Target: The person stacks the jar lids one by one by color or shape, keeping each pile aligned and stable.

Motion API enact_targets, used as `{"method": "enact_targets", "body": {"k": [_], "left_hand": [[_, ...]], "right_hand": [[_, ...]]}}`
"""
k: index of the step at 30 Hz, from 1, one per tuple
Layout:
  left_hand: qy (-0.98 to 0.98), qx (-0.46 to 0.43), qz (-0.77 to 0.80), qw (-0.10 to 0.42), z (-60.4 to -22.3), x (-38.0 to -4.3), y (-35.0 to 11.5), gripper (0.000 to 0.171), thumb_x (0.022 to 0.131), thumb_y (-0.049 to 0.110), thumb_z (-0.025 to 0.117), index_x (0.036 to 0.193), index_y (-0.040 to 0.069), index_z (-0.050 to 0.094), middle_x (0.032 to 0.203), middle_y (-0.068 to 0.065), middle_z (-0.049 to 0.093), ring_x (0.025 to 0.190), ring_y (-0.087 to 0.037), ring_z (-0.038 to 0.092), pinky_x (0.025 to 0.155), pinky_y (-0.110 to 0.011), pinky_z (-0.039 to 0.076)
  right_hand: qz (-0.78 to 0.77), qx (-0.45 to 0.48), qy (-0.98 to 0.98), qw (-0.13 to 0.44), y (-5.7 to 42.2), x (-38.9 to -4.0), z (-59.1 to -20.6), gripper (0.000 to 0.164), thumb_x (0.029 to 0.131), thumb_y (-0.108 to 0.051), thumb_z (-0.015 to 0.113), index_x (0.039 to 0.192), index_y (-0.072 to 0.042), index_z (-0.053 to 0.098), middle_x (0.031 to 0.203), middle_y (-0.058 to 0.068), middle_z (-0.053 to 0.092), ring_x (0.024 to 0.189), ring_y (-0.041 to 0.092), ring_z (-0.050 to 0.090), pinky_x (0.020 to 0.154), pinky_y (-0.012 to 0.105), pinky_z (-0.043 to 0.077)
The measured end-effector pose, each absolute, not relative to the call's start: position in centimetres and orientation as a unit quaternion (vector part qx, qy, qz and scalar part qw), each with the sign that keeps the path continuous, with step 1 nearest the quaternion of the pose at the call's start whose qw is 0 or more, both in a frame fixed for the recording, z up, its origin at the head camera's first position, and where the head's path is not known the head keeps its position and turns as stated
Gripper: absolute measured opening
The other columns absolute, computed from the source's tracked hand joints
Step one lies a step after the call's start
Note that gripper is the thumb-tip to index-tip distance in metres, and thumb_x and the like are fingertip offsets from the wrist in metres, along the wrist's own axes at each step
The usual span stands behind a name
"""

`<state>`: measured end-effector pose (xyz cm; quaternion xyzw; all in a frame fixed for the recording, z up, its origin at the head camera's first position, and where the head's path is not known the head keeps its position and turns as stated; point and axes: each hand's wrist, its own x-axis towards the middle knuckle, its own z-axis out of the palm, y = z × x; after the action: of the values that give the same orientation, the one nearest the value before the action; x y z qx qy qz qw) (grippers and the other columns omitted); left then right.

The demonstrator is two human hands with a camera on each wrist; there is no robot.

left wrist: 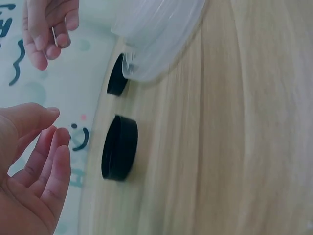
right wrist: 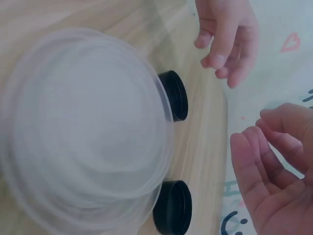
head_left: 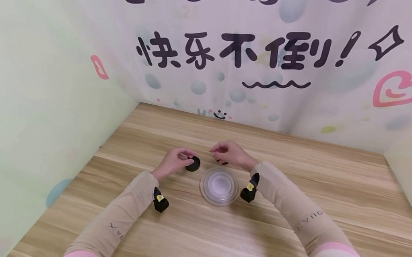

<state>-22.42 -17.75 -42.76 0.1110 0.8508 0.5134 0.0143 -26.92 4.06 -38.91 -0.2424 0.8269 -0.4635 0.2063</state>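
Two round black caps lie on the wooden table, hollow sides showing in the wrist views. My left hand [head_left: 175,161] hovers by the left cap [head_left: 193,164], overlapping its edge in the head view. Loosely bent, the fingers [left wrist: 57,171] of that hand hold nothing in the left wrist view. Above the other cap [right wrist: 171,208] is my right hand [head_left: 234,153], which mostly hides it in the head view. Its fingers [right wrist: 247,156] are also relaxed, with no object between them. Nearer me sits a stack of translucent round plastic pieces [head_left: 219,186], nested one inside another.
The wooden table [head_left: 197,232] meets a printed cloth backdrop [head_left: 201,92] at the back. A pale wall covering [head_left: 48,104] borders it on the left. Each sleeve carries a black wrist camera, the left [head_left: 161,202] and the right [head_left: 248,193] both close to the table.
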Motion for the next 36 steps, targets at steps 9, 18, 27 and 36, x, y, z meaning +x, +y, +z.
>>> {"method": "enact_targets", "body": {"k": [9,18,27,36], "left_hand": [[0.836,0.094,0.54,-0.007,-44.0,-22.5,-19.0,0.028,0.077,-0.004,0.062,0.105,-0.009,0.058,0.1,-0.024,0.059,0.085,-0.032,0.059,0.075,-0.034,0.049],[0.842,0.04,0.537,0.025,-45.2,-22.0,-19.1,0.034,0.074,-0.003,0.065,0.106,-0.01,0.056,0.096,-0.023,0.058,0.087,-0.031,0.058,0.076,-0.033,0.048],[0.838,0.007,0.544,0.037,-45.9,-22.3,-19.1,0.035,0.073,-0.002,0.066,0.106,-0.008,0.056,0.091,-0.02,0.062,0.084,-0.025,0.06,0.068,-0.027,0.05],[0.816,-0.024,0.574,0.062,-45.8,-22.3,-18.8,0.033,0.073,-0.006,0.065,0.105,-0.008,0.058,0.085,-0.018,0.063,0.066,-0.014,0.06,0.061,-0.027,0.052]], "right_hand": [[-0.447,-0.26,0.83,0.209,1.4,-29.3,-40.9,0.026,0.084,-0.005,0.055,0.106,0.008,0.058,0.09,0.015,0.063,0.068,0.017,0.055,0.064,0.029,0.048],[-0.399,-0.26,0.851,0.222,0.2,-29.7,-42.3,0.021,0.082,-0.003,0.057,0.101,0.004,0.062,0.088,0.011,0.063,0.068,0.009,0.053,0.06,0.018,0.045],[-0.394,-0.253,0.849,0.245,-0.5,-29.9,-43.5,0.024,0.081,-0.002,0.059,0.103,0.007,0.059,0.092,0.017,0.063,0.077,0.016,0.058,0.066,0.024,0.049],[-0.412,-0.277,0.827,0.265,-0.4,-31.8,-46.3,0.02,0.079,-0.006,0.063,0.099,-0.001,0.063,0.086,0.008,0.064,0.074,0.013,0.06,0.064,0.024,0.05]]}}
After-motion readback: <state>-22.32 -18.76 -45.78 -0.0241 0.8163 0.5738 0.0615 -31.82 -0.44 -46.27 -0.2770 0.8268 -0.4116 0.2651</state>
